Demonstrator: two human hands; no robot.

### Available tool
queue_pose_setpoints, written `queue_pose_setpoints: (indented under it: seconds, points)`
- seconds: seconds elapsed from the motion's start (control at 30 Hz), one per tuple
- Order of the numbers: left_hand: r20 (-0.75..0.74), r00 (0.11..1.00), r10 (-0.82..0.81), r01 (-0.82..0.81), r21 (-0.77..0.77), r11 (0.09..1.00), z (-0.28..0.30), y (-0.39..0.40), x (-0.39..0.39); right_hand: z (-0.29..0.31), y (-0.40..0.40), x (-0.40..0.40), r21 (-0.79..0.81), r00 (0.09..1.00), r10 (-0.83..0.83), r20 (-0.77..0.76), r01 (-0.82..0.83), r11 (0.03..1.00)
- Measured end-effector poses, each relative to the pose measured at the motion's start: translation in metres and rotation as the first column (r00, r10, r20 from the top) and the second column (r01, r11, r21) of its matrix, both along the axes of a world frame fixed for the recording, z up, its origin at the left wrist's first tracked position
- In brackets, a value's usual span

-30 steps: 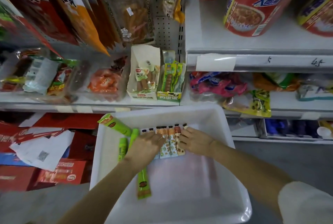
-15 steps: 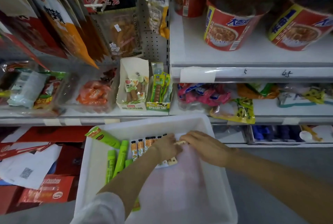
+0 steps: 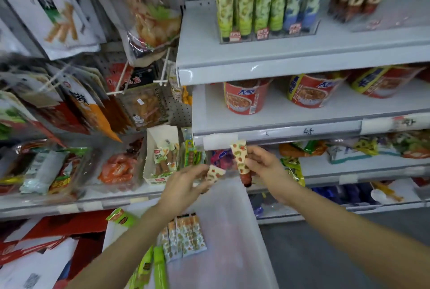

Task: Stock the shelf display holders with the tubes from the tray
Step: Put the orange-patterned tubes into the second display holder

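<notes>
Shelves: view now tilted up, tube holders (image 3: 267,32) visible far above.
Hands: lifted from tray (image 3: 235,230).
Right hand (image 3: 265,167): fingers hold strawberry tube (image 3: 240,158).
Left hand (image 3: 183,186): fingers pinch second tube (image 3: 215,173).

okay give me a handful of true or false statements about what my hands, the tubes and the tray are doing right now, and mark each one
1. The right hand holds a strawberry-print tube raised above the white tray. True.
2. The left hand is empty. False: it holds a second cream-patterned tube.
3. The tray has been emptied of tubes. False: a row of patterned tubes and some green tubes lie in it.
4. The top shelf's clear display holder already has tubes standing in it. True.
5. The red noodle cups sit in the tray. False: they stand on a shelf.
</notes>
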State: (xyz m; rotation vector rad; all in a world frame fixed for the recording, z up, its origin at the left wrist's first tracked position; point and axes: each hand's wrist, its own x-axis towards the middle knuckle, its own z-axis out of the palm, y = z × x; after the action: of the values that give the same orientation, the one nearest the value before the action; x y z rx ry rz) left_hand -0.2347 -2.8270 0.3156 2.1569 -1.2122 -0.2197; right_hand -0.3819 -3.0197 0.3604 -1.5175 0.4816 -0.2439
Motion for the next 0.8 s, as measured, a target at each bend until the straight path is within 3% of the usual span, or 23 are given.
queue_pose_setpoints:
  seconds: [0.1,0.27,0.53,0.8]
  points:
    - [-0.252,0.967,0.044,-0.102,-0.223,0.969,0.085,-0.017,-0.011,0.044,-0.016,-0.004,0.114,0.992,-0.052,0.117,0.039,0.993]
    - [-0.251,0.967,-0.038,-0.077,-0.434,0.898,0.201,-0.059,-0.030,0.126,-0.046,-0.019,0.081,0.946,-0.079,0.313,0.056,0.995]
    - [-0.102,0.984,-0.144,0.082,-0.457,0.886,0.311,-0.133,-0.069,0.222,-0.107,-0.065,0.180,0.850,-0.129,0.510,0.042,0.983]
    - [-0.040,0.981,-0.188,0.149,-0.455,0.878,0.368,-0.233,-0.091,0.250,-0.182,-0.097,0.264,0.777,-0.298,0.555,0.175,0.948]
